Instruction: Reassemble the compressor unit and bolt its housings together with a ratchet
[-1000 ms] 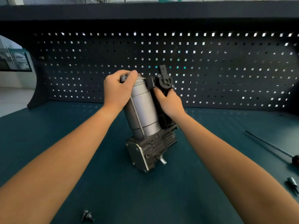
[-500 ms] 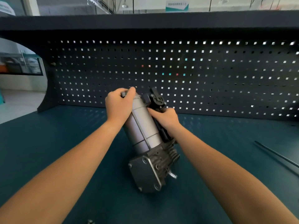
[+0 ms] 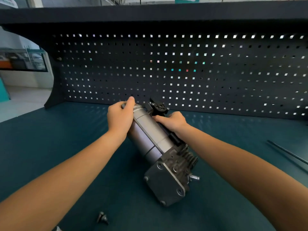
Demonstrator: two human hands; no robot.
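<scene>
Grey compressor unit tipped lower toward my worktop, base at 5 o'clock, likely for bolting; left grip and right grip clasp its far end.

Compressor mid-bench, pegboard behind (bolt front-left).
</scene>
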